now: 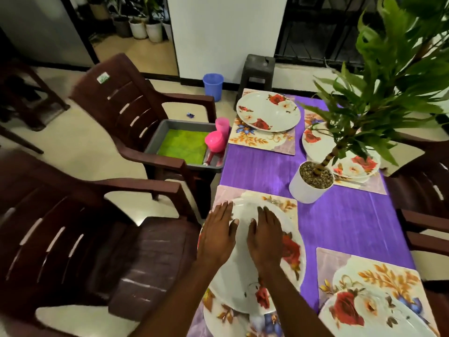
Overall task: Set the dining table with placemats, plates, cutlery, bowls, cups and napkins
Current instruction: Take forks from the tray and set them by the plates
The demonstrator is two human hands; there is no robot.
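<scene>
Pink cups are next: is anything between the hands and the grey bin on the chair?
Nothing visible blocks it. Both hands, left and right, rest flat on the near plate; the pink cups stand in the grey bin beyond the chair armrest.

A purple tablecloth [340, 222] carries lilac placemats [262, 142] printed with orange leaves and blue flowers, under white plates [268, 110] patterned with red roses. A grey tub [155, 139] holds green napkins [182, 147] and pink cups [222, 126]. The chairs [126, 110] are dark brown.
</scene>
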